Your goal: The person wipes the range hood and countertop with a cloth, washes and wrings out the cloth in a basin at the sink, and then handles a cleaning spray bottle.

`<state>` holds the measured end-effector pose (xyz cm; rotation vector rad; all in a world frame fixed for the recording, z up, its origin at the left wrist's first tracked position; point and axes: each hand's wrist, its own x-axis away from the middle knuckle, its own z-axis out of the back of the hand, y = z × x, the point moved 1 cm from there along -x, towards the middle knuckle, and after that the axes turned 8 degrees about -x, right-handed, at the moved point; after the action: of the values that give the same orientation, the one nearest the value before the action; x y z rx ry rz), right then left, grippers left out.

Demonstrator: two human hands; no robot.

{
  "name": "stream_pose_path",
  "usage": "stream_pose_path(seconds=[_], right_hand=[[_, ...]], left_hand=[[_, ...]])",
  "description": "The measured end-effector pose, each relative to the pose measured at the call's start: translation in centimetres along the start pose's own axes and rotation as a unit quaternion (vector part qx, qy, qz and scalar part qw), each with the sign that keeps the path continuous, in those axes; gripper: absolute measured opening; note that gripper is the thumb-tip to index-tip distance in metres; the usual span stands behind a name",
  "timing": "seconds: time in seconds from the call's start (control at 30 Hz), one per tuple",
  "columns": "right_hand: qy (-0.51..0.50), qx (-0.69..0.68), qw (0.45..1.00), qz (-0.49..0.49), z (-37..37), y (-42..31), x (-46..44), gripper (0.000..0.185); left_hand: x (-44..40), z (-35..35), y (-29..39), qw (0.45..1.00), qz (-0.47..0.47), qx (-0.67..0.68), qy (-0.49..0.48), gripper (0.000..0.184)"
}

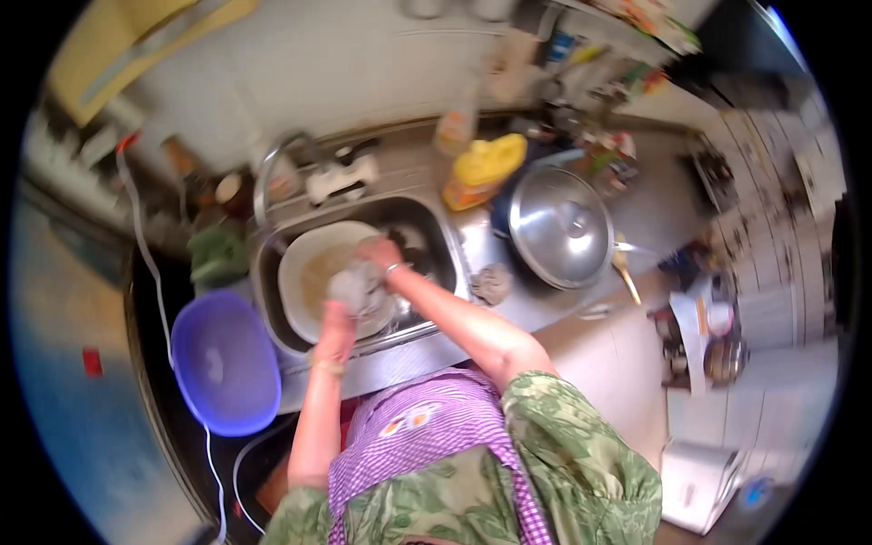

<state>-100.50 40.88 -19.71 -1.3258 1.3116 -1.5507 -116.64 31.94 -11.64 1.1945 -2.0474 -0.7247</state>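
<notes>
Over the white basin (292, 295) in the sink, a pale greyish-white, rounded thing (357, 287) sits between my two hands, blurred, so I cannot make out its kind. My left hand (336, 333) grips its near side. At its far right edge is my right hand (380, 253), fingers closed against it and partly smeared by motion. Cloudy water (316, 271) shows in the basin, which fills much of the metal sink (451, 259). The curved faucet (263, 186) stands behind its left corner.
A blue-purple tub (227, 372) stands left of the sink. To the right are a crumpled grey-brown cloth (491, 283), a lidded pan (561, 227) and a yellow bottle (486, 171). A white cable (150, 241) runs down at the left.
</notes>
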Motion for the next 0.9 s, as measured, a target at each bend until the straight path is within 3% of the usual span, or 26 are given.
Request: stream_pose_path(seconds=[0.07, 0.13, 0.17, 0.2, 0.27, 0.33, 0.37, 0.4, 0.43, 0.5, 0.57, 0.6, 0.67, 0.7, 0.77, 0.83, 0.9], right_hand=[[0.029, 0.072, 0.997, 0.001, -0.4, -5.8, 2.0, 0.054], [0.028, 0.070, 0.997, 0.006, -1.2, -7.8, 2.9, 0.065], [0.004, 0.058, 0.998, 0.020, -1.6, -7.3, 2.5, 0.070], [0.024, 0.112, 0.988, 0.106, -1.9, -7.3, 2.5, 0.072], [-0.022, 0.102, 0.988, 0.112, -1.2, -9.9, 3.5, 0.074], [-0.029, 0.105, 0.984, 0.140, -1.2, -9.3, 2.6, 0.068], [-0.057, 0.097, 0.986, 0.124, -0.9, -10.4, 3.1, 0.060], [-0.066, 0.123, 0.983, 0.117, -0.6, -11.3, 3.6, 0.047], [-0.046, 0.159, 0.980, 0.109, -0.5, -10.7, 3.2, 0.044], [0.009, 0.210, 0.975, 0.065, -0.5, -10.0, 3.1, 0.038], [0.077, 0.234, 0.969, -0.003, -1.0, -9.9, 3.7, 0.034], [0.146, 0.260, 0.954, -0.033, -2.6, -6.6, 1.6, 0.032], [0.092, 0.287, 0.950, -0.074, -1.8, -9.0, 2.6, 0.034], [0.120, 0.267, 0.954, -0.063, -2.3, -5.8, 0.5, 0.039], [0.065, 0.284, 0.953, -0.087, -1.1, -4.2, -0.6, 0.044], [-0.064, 0.182, 0.974, -0.115, 0.5, -5.0, -0.6, 0.051], [-0.263, -0.041, 0.954, -0.136, 4.6, -10.1, 3.0, 0.061]], left_hand=[[-1.3, 2.6, -0.2, 0.979, 0.043, 0.160, -0.121, 0.067], [-3.1, 3.5, 0.2, 0.920, 0.084, 0.315, -0.216, 0.071], [-2.2, 0.4, 2.1, 0.979, 0.136, 0.145, -0.052, 0.069], [-1.3, -1.1, 2.9, 0.968, 0.176, 0.172, -0.046, 0.063], [0.1, -3.8, 4.1, 0.949, 0.250, 0.191, -0.029, 0.057], [-0.8, -1.5, 2.7, 0.916, 0.292, 0.259, -0.094, 0.057], [-0.8, -2.6, 3.0, 0.955, 0.253, 0.131, -0.085, 0.060], [-0.5, -4.0, 3.3, 0.983, 0.123, -0.094, -0.095, 0.065], [-0.4, -5.0, 3.3, 0.970, 0.087, -0.216, -0.074, 0.066], [-1.4, -5.2, 2.1, 0.900, 0.003, -0.435, -0.036, 0.067], [-3.7, -3.0, -0.8, 0.781, -0.090, -0.619, 0.005, 0.068], [-3.9, -3.2, -1.5, 0.751, -0.070, -0.656, 0.044, 0.065], [-4.3, -4.0, -2.6, 0.829, -0.092, -0.541, 0.105, 0.061], [-4.8, -3.5, -2.8, 0.842, -0.077, -0.525, 0.092, 0.060], [-5.2, -2.4, -3.4, 0.868, -0.037, -0.491, 0.071, 0.056], [-3.4, -2.5, -1.7, 0.928, 0.058, -0.367, 0.016, 0.053], [-1.7, -3.3, 0.9, 0.961, 0.157, -0.221, -0.061, 0.051]])
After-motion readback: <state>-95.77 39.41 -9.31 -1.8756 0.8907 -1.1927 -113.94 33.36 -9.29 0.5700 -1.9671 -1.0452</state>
